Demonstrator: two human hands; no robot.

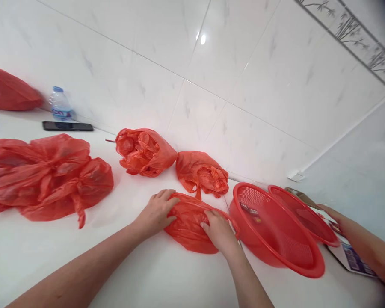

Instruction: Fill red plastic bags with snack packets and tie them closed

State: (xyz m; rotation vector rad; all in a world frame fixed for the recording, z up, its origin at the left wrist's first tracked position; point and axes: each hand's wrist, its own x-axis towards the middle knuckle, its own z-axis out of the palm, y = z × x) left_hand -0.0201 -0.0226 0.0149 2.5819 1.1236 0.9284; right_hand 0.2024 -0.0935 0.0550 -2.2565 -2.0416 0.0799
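Observation:
A red plastic bag (pixel 189 224) lies on the white table in front of me. My left hand (pixel 160 209) grips its left end, with the thumb low and the fingers over the top edge. On the bag's right part, my right hand (pixel 218 229) is curled into the plastic. What the bag contains is hidden. Just behind it sit two more red bundles: a smaller bag (pixel 208 171) and a rounder, knotted bag (pixel 144 152) further left, both crumpled.
Large red bags (pixel 51 175) fill the left side, and another red bag (pixel 11 87) rests against the tiled wall. A water bottle (pixel 60 102) and a phone (pixel 67 126) are nearby. Right stand a red basket (pixel 277 231) and a second basket (pixel 303 211), beside another person's arm (pixel 362 239).

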